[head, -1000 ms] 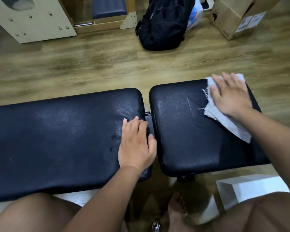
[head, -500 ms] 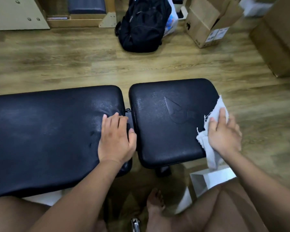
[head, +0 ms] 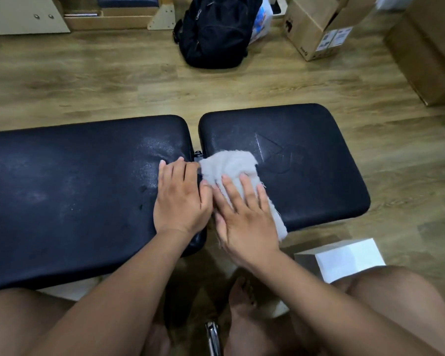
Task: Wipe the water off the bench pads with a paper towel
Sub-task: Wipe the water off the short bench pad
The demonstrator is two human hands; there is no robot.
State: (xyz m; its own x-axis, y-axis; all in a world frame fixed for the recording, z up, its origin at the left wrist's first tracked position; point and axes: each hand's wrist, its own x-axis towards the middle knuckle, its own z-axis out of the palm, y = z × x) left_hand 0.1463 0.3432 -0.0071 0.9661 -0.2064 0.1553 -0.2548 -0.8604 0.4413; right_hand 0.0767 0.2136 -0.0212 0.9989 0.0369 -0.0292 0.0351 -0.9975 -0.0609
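Wood floor, two black bench pads (head: 280, 140). Your right hand (head: 244, 214), flat with fingers spread, moved the paper towel (head: 229, 163) from the right pad's far edge to its left edge; left hand (head: 181, 199) stays flat beside it.

Wood-plank floor (head: 93, 80), backpack (head: 213, 32), boxes (head: 316, 29)

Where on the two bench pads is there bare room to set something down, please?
The long left pad is bare from its far left end up to the left hand. The right pad is bare beyond the towel, out to its right edge. It is crowded at the gap between the pads, where both hands meet and the right hand presses the towel.
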